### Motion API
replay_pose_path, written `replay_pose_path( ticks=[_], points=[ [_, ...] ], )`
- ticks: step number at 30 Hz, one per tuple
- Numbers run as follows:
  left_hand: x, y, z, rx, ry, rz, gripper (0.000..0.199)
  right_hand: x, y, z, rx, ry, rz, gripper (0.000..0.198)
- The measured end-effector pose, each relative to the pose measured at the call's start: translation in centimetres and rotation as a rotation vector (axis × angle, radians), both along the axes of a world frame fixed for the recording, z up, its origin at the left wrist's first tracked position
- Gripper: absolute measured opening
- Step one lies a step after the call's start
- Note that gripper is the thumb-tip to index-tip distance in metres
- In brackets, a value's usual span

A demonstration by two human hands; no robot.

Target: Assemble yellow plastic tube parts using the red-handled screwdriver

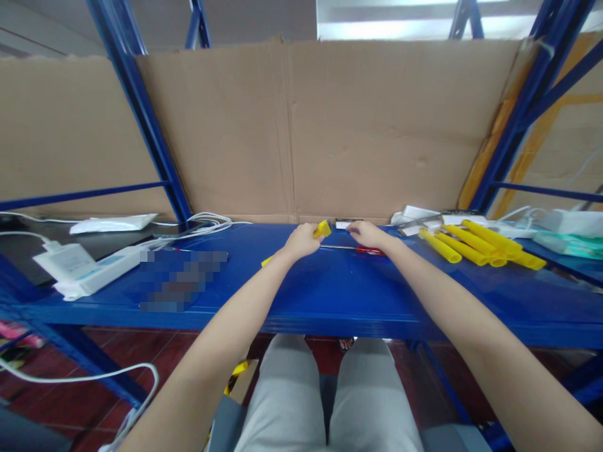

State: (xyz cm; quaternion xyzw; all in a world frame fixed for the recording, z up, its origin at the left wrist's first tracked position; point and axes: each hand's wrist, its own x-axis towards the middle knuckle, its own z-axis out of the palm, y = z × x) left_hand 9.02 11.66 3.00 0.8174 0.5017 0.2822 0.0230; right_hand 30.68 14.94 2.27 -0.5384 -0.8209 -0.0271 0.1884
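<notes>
My left hand (300, 242) is closed around a yellow tube (323, 230), whose end sticks out past the fingers. More yellow (266, 260) shows on the other side of my left wrist; the stretch between is covered. My right hand (367, 234) is a little to the right, fingers pinched together, and what they hold is too small to make out. Beside those fingertips lies a small white-and-dark object (343, 223). A screwdriver with a red handle (371, 250) lies on the blue tabletop (325, 292), its handle partly behind my right wrist.
Several yellow tubes (475, 243) are piled at the right. White packets (414, 215) lie behind them. A white power strip (101, 271) with a plugged-in adapter and cables (210, 221) occupies the left. Cardboard (292, 132) walls off the back between blue posts (146, 119).
</notes>
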Motion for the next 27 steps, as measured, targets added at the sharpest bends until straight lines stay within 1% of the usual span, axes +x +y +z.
replay_pose_path(
  ticks=[3, 5, 7, 8, 10, 11, 12, 14, 16, 19, 23, 27],
  points=[
    [0.1, -0.1, 0.5, -0.044, -0.088, -0.026, 0.012, -0.5, 0.0, -0.1, -0.003, 0.156, 0.021, 0.031],
    [0.2, -0.3, 1.0, -0.129, -0.219, -0.07, 0.004, -1.0, 0.2, -0.2, -0.058, 0.333, -0.007, 0.026],
    [0.3, -0.4, 1.6, -0.275, -0.379, -0.106, 0.009, -1.8, 0.2, -0.2, -0.176, 0.617, -0.05, 0.021],
    [0.3, -0.3, 1.9, -0.359, -0.466, -0.116, 0.013, -2.3, 0.1, -0.1, -0.253, 0.806, -0.069, 0.021],
    [0.6, 0.0, 2.6, -0.534, -0.655, -0.148, 0.02, -3.4, -0.4, 0.2, -0.412, 1.205, -0.047, 0.027],
    [0.8, 0.2, 2.9, -0.612, -0.779, -0.168, 0.02, -4.1, -0.7, 0.3, -0.492, 1.372, -0.023, 0.037],
    [1.1, 0.5, 3.1, -0.7, -0.898, -0.203, 0.019, -4.7, -1.0, 0.5, -0.566, 1.503, 0.0, 0.045],
    [2.0, 1.2, 3.3, -0.85, -1.061, -0.237, 0.018, -5.7, -1.6, 0.7, -0.656, 1.684, 0.101, 0.054],
    [3.1, 1.7, 3.1, -0.97, -1.131, -0.253, 0.019, -6.4, -1.9, 0.8, -0.68, 1.804, 0.132, 0.056],
    [4.5, 2.1, 2.2, -1.086, -1.158, -0.24, 0.019, -6.6, -2.0, 0.6, -0.653, 1.94, 0.072, 0.053],
    [5.1, 2.0, 1.2, -1.136, -1.187, -0.246, 0.022, -6.3, -2.0, 0.5, -0.639, 2.029, -0.021, 0.047],
    [4.8, 2.1, 0.8, -1.179, -1.215, -0.257, 0.022, -6.6, -2.1, 0.7, -0.652, 2.065, -0.07, 0.043]
  ],
)
